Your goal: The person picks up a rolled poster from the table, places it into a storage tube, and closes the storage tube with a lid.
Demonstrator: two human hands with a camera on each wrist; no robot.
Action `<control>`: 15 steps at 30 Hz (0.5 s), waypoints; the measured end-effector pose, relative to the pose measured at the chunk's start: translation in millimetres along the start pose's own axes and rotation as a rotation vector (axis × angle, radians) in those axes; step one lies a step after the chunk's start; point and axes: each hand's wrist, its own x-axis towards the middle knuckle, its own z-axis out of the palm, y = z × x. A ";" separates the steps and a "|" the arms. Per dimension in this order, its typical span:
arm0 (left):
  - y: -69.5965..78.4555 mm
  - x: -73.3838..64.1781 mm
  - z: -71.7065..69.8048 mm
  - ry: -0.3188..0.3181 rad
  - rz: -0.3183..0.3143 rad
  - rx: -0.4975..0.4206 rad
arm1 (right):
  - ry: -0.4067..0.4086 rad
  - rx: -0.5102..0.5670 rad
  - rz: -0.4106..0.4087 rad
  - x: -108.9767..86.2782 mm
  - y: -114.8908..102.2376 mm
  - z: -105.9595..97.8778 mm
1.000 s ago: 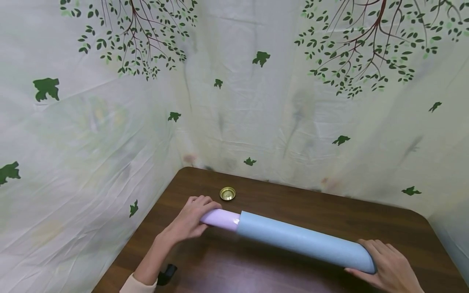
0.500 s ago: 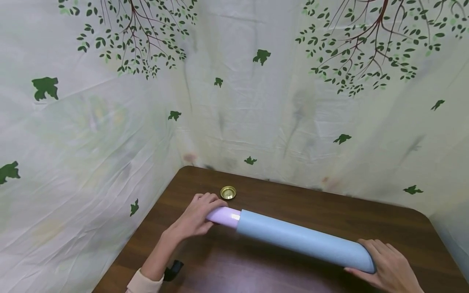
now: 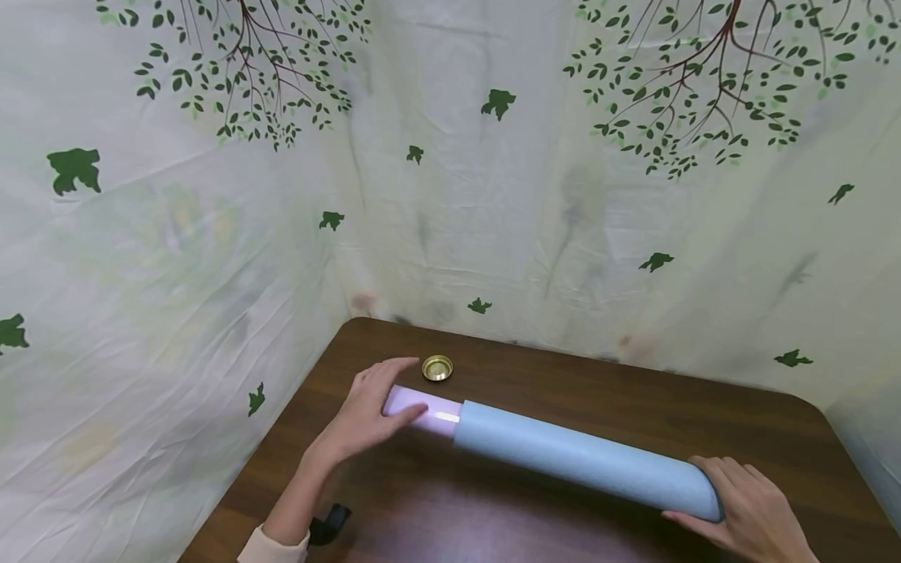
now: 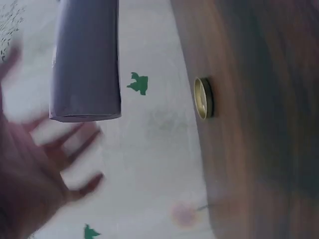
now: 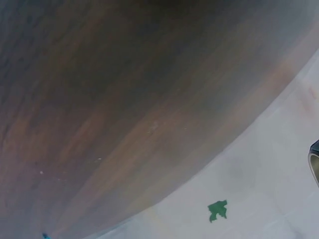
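A light blue tube point(image 3: 577, 457) slants across the head view above the table, its right end lower. From its left end sticks out a narrower lilac cylinder point(image 3: 439, 422). My right hand point(image 3: 756, 508) grips the blue tube's right end. At the lilac end is my left hand point(image 3: 362, 414), fingers straightened and thumb in front of the cylinder. The left wrist view shows this hand point(image 4: 40, 174) blurred, with fingers spread below the free end of the lilac cylinder point(image 4: 87, 64). Beyond that end lies a small round gold lid point(image 3: 437, 368) on the table.
The brown wooden table point(image 3: 563, 371) has rounded far corners. A pale curtain point(image 3: 457, 195) with printed leaves and branches hangs behind it and along the left. A black object point(image 3: 329, 525) shows beside my left wrist.
My left hand has loosened from the lilac cylinder's end, its fingers lifting and straightening. Slightly more of the lilac end is uncovered. My right hand and the blue tube have stayed nearly still.
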 end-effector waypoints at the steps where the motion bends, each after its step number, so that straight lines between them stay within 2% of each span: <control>1: -0.4 -0.9 -2.5 0.011 -0.105 -0.068 | 0.002 -0.001 0.001 0.0 0.5 -0.1; 4: -3.1 -2.9 -8.4 0.028 -0.400 -0.323 | 0.008 -0.007 0.008 0.3 1.2 -0.8; 6: -5.4 -4.0 -9.4 0.022 -0.537 -0.472 | 0.005 -0.010 0.013 0.6 1.1 -1.3; 9: -9.3 -5.8 -5.3 -0.005 -0.616 -0.620 | 0.000 -0.013 0.016 0.4 0.4 -1.2; 15: -12.7 -11.3 7.2 0.021 -0.645 -0.689 | -0.016 -0.002 0.022 -1.0 -2.4 2.3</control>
